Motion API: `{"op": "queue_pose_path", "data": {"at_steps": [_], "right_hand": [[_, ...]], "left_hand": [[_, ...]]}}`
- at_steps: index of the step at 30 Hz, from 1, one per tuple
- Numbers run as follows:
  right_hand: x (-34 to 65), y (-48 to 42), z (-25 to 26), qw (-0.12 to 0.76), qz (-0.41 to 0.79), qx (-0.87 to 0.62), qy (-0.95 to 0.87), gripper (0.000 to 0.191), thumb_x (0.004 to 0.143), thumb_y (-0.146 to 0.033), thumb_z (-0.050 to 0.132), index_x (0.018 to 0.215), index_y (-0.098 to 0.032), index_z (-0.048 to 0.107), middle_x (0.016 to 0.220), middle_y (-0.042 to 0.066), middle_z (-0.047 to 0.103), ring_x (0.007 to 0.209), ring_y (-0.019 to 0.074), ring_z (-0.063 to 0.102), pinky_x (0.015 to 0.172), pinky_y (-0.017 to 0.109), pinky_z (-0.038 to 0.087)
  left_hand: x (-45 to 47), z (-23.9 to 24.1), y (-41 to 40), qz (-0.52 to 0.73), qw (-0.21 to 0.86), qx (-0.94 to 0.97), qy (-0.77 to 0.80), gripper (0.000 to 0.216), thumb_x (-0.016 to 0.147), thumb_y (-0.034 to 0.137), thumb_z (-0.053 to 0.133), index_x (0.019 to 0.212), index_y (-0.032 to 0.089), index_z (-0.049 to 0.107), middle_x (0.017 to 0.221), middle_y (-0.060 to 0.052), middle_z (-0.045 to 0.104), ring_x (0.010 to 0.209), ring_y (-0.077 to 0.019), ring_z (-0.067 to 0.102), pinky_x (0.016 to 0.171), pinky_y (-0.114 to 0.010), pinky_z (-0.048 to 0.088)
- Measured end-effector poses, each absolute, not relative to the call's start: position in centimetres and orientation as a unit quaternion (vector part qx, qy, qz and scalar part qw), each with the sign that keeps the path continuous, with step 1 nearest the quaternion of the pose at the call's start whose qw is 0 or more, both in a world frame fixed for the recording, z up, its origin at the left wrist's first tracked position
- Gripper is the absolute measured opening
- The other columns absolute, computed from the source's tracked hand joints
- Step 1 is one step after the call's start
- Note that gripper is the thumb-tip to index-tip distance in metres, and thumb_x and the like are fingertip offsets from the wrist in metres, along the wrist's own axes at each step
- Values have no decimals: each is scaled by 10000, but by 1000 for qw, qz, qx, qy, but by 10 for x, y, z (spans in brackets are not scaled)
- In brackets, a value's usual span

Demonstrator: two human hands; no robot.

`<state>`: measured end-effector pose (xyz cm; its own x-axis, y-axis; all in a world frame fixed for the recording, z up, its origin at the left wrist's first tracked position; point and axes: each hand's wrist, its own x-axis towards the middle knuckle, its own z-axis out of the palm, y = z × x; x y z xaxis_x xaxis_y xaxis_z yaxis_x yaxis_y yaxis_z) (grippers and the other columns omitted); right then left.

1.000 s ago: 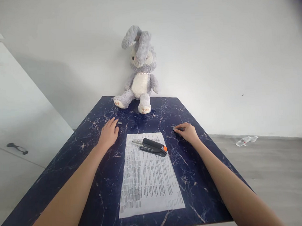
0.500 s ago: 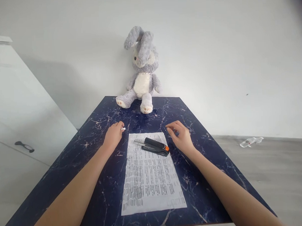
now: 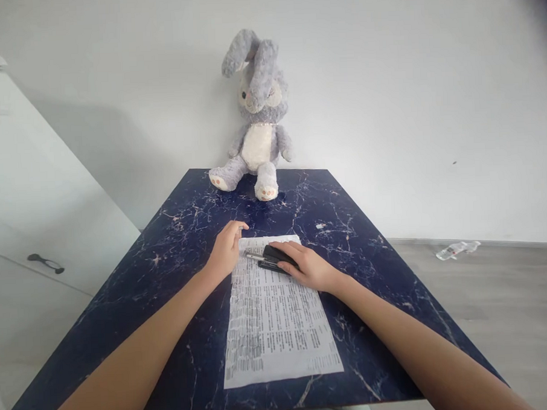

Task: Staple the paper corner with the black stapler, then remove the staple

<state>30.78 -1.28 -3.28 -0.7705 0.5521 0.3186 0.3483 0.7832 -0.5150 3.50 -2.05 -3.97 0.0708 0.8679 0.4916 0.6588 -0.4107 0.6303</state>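
A black stapler (image 3: 267, 264) lies opened up on a printed sheet of paper (image 3: 283, 325), its metal part pointing left. My right hand (image 3: 307, 267) is wrapped over its right end and hides the orange part. Just left of the stapler, over the sheet's upper left corner, my left hand (image 3: 226, 248) is closed. Between its thumb and fingertips is a small greyish piece (image 3: 240, 228), probably a strip of staples; most of it is hidden.
A grey plush rabbit (image 3: 259, 142) sits at the back of the dark blue marbled table (image 3: 180, 348), against the wall. A small white scrap (image 3: 320, 226) lies beyond my right hand. On the left stands a white cabinet (image 3: 37, 197); clear plastic packaging (image 3: 457, 249) lies on the floor at right.
My right hand has moved left onto the stapler and closed on it. My left hand has come right, closer to the stapler. A small white scrap now shows where my right hand was.
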Motion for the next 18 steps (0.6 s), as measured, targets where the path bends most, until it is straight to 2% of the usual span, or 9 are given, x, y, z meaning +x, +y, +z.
{"op": "queue_pose_path", "data": {"at_steps": [5, 8, 12, 18], "right_hand": [[307, -12, -34, 235, 217, -244, -915, 464, 1068, -333, 462, 1518, -239, 399, 1260, 145, 631, 1060, 272, 644, 913, 462, 564], [307, -11, -35, 241, 208, -240, -917, 465, 1066, -329, 462, 1518, -234, 400, 1231, 145, 637, 1044, 271, 645, 903, 458, 564], [309, -9, -37, 244, 194, -228, -923, 465, 1072, -332, 446, 1522, -227, 399, 1203, 146, 646, 1005, 267, 647, 867, 447, 571], [310, -8, -39, 250, 182, -217, -926, 467, 1072, -332, 449, 1523, -220, 404, 1192, 146, 660, 1002, 262, 651, 854, 442, 580]], "left_hand": [[41, -38, -28, 431, 268, 703, 498, 334, 1080, 340, 334, 1176, 209, 626, 764, -3, 545, 674, -160, 518, 669, -289, 439], [36, -36, -27, 411, 247, 752, 452, 359, 1085, 373, 356, 1204, 225, 661, 895, -40, 623, 786, -169, 587, 778, -310, 483], [24, -38, -19, 373, 217, 779, 454, 334, 1049, 388, 492, 1324, 253, 624, 1100, -64, 713, 957, -198, 682, 885, -335, 522], [22, -38, -20, 304, 208, 808, 460, 214, 1006, 368, 573, 1124, 256, 713, 1137, -48, 751, 1063, -231, 695, 980, -382, 521]]}}
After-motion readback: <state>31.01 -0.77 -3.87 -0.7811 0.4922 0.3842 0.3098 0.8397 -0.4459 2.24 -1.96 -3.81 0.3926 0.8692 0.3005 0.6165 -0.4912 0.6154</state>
